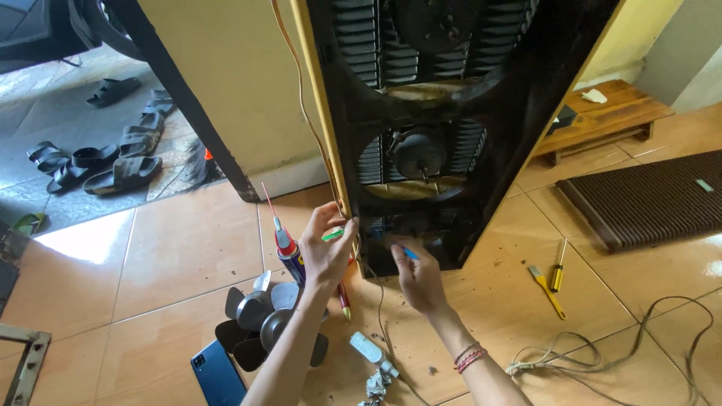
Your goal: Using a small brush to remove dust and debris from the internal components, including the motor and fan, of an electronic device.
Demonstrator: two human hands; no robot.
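Observation:
A tall black appliance housing (444, 113) with fan motors and grilles stands on the tiled floor, its yellow edge on the left. My left hand (325, 244) grips that lower left edge and holds something small and green. My right hand (418, 277) reaches into the bottom of the housing with a small blue tool (410, 253) between its fingers. Red thread bracelets circle the right wrist. What the tool touches inside is hidden in the dark.
A spray can with a red straw (286, 248) stands left of my left hand. Grey fan blades (259, 319) and a blue phone (218, 372) lie below. A yellow screwdriver (557, 271), a yellow tool (546, 289), a cable (624, 353), a dark grille (647, 199), a wooden bench (602, 113) and sandals (98, 162) surround.

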